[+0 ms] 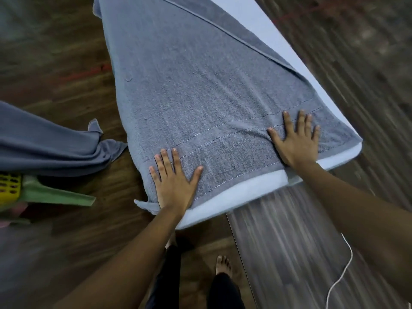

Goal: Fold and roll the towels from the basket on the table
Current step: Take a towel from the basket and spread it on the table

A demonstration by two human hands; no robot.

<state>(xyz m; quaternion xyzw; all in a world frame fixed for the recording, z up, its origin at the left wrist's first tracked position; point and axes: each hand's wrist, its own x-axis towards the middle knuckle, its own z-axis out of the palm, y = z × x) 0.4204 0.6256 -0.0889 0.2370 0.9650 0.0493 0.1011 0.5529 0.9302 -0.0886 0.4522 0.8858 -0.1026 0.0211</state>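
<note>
**Grey towel [200, 85] lengthwise on table; both hands flat on its near end, long axis running away from the fingertips**

- Floor [334, 241]: dark wood boards, blurred, filling the frame's margins.
- Table [245, 192]: narrow, with a pale top, running from lower centre to the upper right. Bare strips show along the near edge and the right side.
- Grey towel: covers most of the table top. Its stitched hem lies at lower centre and its length runs to the top of the frame. The left side hangs over the table edge. A layered edge at upper right suggests a lengthwise fold already made. Judged: a roll would start at the hem and travel up-frame.
- Second towel [44, 143]: left of the frame, draped over the basket, apart from the table.
- Basket [9, 186]: yellow lattice wall, lower left edge.
- Left hand [172, 181]: fingers straight and spread, palm pressing on the hem's left corner. It is the lower hand in the frame.
- Right hand [296, 141]: likewise flat and spread near the right corner, with a small wrinkle at the thumb.
- Cord [343, 270]: white, on the floor at lower right.
</note>
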